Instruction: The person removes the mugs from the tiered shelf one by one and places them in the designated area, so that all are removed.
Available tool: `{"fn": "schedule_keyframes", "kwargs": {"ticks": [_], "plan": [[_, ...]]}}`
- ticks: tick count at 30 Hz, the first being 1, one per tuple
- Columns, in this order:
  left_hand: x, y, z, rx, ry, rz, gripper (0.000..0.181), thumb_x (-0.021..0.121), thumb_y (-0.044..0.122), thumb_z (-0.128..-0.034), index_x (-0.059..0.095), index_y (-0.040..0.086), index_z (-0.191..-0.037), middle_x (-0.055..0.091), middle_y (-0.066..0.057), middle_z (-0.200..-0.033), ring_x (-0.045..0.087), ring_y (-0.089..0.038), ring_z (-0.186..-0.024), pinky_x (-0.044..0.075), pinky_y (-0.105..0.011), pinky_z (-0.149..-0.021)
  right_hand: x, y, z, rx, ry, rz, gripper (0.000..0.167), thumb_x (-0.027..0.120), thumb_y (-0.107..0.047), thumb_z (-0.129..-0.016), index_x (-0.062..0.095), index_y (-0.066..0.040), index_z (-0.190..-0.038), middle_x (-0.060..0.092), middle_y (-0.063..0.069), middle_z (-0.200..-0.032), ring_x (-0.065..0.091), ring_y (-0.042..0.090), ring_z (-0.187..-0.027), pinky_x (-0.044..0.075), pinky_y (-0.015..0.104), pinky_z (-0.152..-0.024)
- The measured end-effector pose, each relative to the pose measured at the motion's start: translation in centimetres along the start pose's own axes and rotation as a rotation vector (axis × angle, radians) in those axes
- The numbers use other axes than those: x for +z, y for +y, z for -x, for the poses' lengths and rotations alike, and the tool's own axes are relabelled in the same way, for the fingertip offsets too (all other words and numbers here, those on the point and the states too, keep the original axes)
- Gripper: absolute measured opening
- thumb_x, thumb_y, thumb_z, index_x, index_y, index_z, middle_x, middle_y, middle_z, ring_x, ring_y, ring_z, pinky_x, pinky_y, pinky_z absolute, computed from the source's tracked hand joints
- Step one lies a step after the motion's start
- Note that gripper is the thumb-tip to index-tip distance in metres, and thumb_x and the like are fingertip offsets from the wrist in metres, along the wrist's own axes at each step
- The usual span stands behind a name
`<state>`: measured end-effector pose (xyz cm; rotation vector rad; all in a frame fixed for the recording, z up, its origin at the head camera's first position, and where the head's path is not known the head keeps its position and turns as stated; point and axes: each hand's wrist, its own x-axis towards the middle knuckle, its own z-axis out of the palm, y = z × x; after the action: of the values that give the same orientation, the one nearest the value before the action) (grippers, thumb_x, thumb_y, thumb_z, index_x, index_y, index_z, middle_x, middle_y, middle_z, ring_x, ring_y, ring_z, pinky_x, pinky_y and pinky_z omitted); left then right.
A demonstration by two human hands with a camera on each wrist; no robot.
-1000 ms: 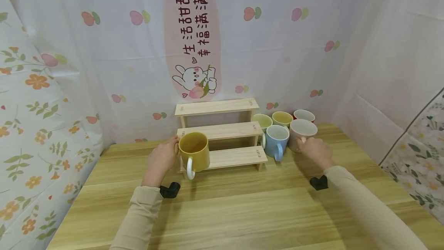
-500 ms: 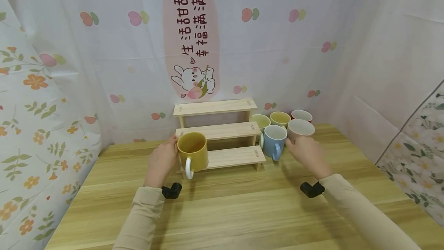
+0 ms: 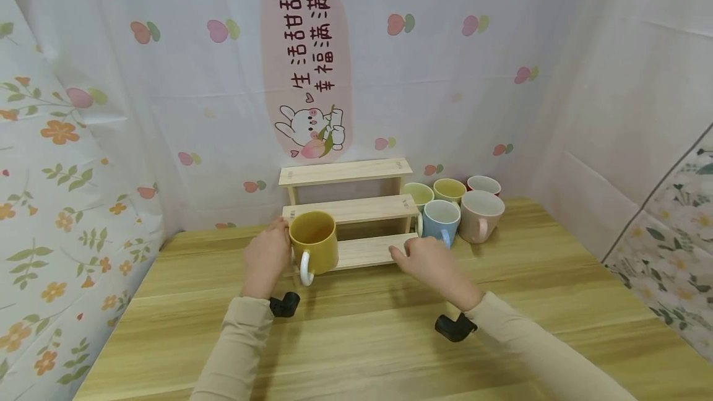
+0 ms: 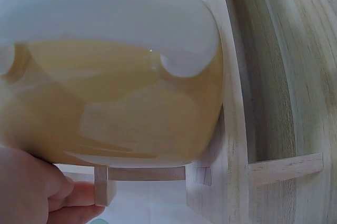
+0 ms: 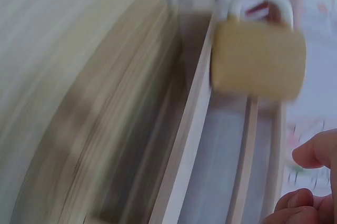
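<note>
A mustard-yellow mug with a white handle sits at the left end of the lowest step of a three-step wooden rack. My left hand is beside the mug, its fingertips on the left side of the rack. In the left wrist view curled fingers meet a wooden post, and the mug covers much of the rack. My right hand holds nothing and hovers before the rack's right end, thumb apart from loosely bent fingers. Just behind it stands a blue mug, partly hidden.
Right of the rack stand a pale pink mug, a yellow mug, a pale green mug and a red mug with a white inside. A patterned curtain hangs behind the wooden table.
My right hand has let go of the pale pink mug's handle and moved left past the blue mug toward the rack. My left hand and the mustard mug have stayed nearly still.
</note>
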<state>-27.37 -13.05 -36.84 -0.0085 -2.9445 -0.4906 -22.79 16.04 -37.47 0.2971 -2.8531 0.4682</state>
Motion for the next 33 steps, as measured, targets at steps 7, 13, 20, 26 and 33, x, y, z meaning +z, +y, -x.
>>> {"fn": "schedule_keyframes", "kwargs": {"ticks": [7, 13, 20, 26, 33], "plan": [[0.0, 0.0, 0.0, -0.011, -0.001, 0.0, 0.039, 0.03, 0.023, -0.104, 0.059, 0.008, -0.126, 0.061, -0.016, -0.127, 0.064, -0.046, -0.092, 0.053, -0.055, -0.063, 1.7, -5.0, -0.7, -0.102, 0.015, 0.009, 0.058, 0.057, -0.044, -0.09, 0.03, -0.018, -0.046, 0.021, -0.009, -0.044, 0.027, 0.01, -0.043, 0.019, 0.023, -0.04], [0.0, -0.2, -0.1, 0.006, -0.014, 0.004, 0.038, 0.031, 0.023, -0.1033, 0.061, 0.013, -0.124, 0.057, -0.01, -0.135, 0.063, -0.046, -0.098, 0.053, -0.057, -0.067, 3.1, -8.0, -1.4, -0.134, -0.004, -0.043, 0.06, 0.057, -0.052, -0.088, 0.031, -0.019, -0.045, 0.023, -0.011, -0.042, 0.028, 0.007, -0.041, 0.02, 0.021, -0.037], [-0.3, -0.6, -0.2, 0.017, -0.046, 0.0, 0.036, 0.033, 0.021, -0.1035, 0.058, 0.016, -0.129, 0.05, -0.005, -0.143, 0.06, -0.047, -0.104, 0.053, -0.058, -0.072, 4.3, -10.4, -1.9, -0.171, -0.031, -0.017, 0.058, 0.056, -0.057, -0.088, 0.034, -0.02, -0.048, 0.027, -0.011, -0.041, 0.03, 0.005, -0.038, 0.023, 0.019, -0.034], [-0.3, -0.8, -0.2, 0.025, -0.061, -0.006, 0.038, 0.034, 0.021, -0.1034, 0.054, 0.017, -0.136, 0.042, 0.0, -0.15, 0.059, -0.045, -0.109, 0.053, -0.058, -0.076, 4.7, -11.9, -2.3, -0.188, -0.044, 0.002, 0.061, 0.053, -0.062, -0.088, 0.035, -0.02, -0.046, 0.03, -0.01, -0.04, 0.035, 0.007, -0.037, 0.027, 0.02, -0.034], [0.0, -1.0, -0.3, 0.029, -0.045, 0.002, 0.039, 0.036, 0.023, -0.1031, 0.052, 0.017, -0.138, 0.045, 0.0, -0.148, 0.061, -0.044, -0.106, 0.053, -0.058, -0.075, 4.8, -12.3, -2.5, -0.185, -0.064, -0.012, 0.062, 0.054, -0.059, -0.088, 0.036, -0.02, -0.043, 0.03, -0.011, -0.039, 0.036, 0.007, -0.037, 0.028, 0.021, -0.035]]}}
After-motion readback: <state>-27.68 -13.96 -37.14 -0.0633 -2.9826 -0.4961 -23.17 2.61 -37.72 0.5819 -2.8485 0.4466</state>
